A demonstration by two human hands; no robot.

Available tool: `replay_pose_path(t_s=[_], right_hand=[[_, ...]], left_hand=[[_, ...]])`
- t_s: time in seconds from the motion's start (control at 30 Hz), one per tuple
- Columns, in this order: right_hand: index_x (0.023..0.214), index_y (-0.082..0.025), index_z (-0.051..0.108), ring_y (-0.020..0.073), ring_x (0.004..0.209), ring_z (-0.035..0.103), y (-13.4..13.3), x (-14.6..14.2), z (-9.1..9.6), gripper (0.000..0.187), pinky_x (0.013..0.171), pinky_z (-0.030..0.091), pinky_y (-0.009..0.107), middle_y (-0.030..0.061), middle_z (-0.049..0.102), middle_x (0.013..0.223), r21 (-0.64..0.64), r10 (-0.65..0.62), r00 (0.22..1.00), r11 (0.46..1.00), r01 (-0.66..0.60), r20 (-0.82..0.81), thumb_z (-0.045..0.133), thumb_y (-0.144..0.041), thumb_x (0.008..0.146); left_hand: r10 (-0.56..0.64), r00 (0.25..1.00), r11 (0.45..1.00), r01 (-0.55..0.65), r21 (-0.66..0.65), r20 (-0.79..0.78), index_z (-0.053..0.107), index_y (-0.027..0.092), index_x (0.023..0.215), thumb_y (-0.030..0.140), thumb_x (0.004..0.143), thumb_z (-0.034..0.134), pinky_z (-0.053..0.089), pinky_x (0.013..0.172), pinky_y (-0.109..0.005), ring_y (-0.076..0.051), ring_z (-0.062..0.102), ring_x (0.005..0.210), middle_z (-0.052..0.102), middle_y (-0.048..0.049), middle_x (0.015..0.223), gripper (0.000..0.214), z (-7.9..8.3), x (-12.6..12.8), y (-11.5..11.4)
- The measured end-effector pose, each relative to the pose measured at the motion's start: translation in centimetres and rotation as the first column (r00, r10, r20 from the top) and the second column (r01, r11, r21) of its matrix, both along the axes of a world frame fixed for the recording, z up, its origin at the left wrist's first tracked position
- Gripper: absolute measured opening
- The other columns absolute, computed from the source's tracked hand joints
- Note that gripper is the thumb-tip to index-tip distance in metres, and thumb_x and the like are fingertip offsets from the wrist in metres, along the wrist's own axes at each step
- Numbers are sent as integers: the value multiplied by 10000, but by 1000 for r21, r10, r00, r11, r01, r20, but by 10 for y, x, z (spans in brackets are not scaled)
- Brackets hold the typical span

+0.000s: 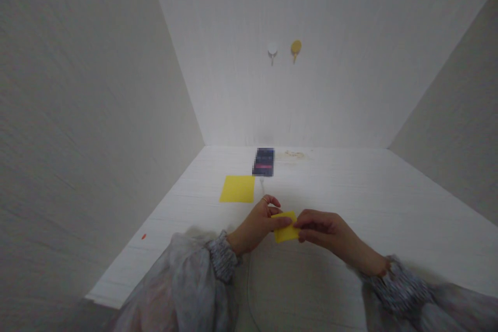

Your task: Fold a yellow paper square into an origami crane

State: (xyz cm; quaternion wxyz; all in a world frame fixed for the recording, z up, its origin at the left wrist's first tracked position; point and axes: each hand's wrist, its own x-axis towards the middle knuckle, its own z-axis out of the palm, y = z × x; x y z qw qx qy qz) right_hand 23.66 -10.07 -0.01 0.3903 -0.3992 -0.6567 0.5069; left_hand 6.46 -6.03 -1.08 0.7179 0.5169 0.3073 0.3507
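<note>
A small piece of folded yellow paper (287,234) is held above the white table, near its middle. My left hand (266,218) grips its left side, thumb lying across the top. At the paper's right edge, my right hand (321,227) pinches it between thumb and fingers. Beyond my left hand a flat yellow sheet of paper (237,189) lies on the table. Exactly how the held paper is folded cannot be made out, since my fingers cover part of it.
A phone (264,162), its screen blurred, lies near the back wall with a white cable (249,282) running toward me. Two hooks, one white (272,50) and one yellow (296,47), are on the wall. A small red bit (143,236) lies at the left. Walls enclose both sides.
</note>
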Motion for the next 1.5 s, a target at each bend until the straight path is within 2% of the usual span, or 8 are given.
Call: replay_pose_path(t_s=[0.1, 0.17, 0.33, 0.53, 0.8, 0.93, 1.3, 1.5], right_hand=[[811, -192, 598, 135, 709, 548, 1, -1, -6, 182, 655, 439, 258, 3, 576, 761, -38, -46, 998, 998, 44, -47, 626, -233, 636], [810, -190, 589, 138, 721, 552, 2, -1, -8, 192, 668, 440, 265, 2, 582, 767, -59, -84, 995, 995, 81, -50, 632, -228, 627], [794, -185, 576, 119, 686, 549, 4, 1, -11, 167, 638, 431, 245, -8, 585, 727, -81, -113, 991, 991, 108, -66, 625, -217, 638], [798, -178, 562, 121, 674, 544, 8, 2, -18, 178, 627, 428, 254, -2, 581, 738, -67, -110, 993, 992, 107, -33, 618, -242, 642], [781, -166, 552, 113, 660, 526, 12, 4, -21, 174, 595, 404, 236, 4, 563, 734, -102, -37, 999, 994, 34, -25, 615, -266, 653], [752, -163, 551, 105, 615, 511, 12, 2, -19, 167, 561, 386, 230, -8, 554, 684, -149, -28, 999, 989, 25, -16, 616, -272, 643], [727, -153, 563, 92, 578, 502, 14, 1, -25, 150, 551, 377, 225, -23, 558, 634, -241, -31, 998, 970, 17, -55, 632, -223, 614], [734, -144, 586, 96, 554, 524, 14, -1, -20, 155, 578, 416, 245, -13, 572, 614, -214, -80, 997, 974, 73, -22, 605, -271, 646]], left_hand=[[104, 995, 992, -104, 65, -1, 384, 167, 714, 259, 562, 663, 318, 486, -178, -58, 462, 509, 485, 51, 587, 331, -2, 1, 3], [122, 992, 986, -119, 115, -21, 431, 142, 652, 259, 577, 650, 307, 480, -176, -49, 432, 499, 477, 44, 568, 260, -1, 1, 3], [50, 998, 995, -52, 87, 24, 527, 123, 773, 230, 631, 609, 358, 561, -199, -69, 485, 589, 545, -4, 686, 196, 0, -1, 1], [11, 995, 996, -19, 82, 102, 476, 143, 853, 202, 598, 637, 396, 607, -220, -91, 531, 656, 565, -18, 771, 307, -4, -1, 3], [57, 998, 993, -55, 105, -10, 395, 159, 776, 225, 561, 670, 375, 486, -172, -60, 506, 512, 510, 54, 588, 355, -9, 0, 8], [47, 997, 993, -40, 115, -55, 403, 158, 767, 230, 582, 648, 380, 442, -168, -59, 513, 488, 490, 53, 629, 315, -13, 0, 9], [42, 995, 989, -29, 144, -88, 438, 156, 769, 253, 609, 615, 458, 485, -244, -95, 528, 523, 486, 50, 585, 257, -20, 0, 10], [99, 972, 977, -54, 206, -211, 521, 124, 726, 294, 614, 615, 421, 527, -231, -84, 502, 534, 530, 11, 605, 224, -21, -1, 11]])
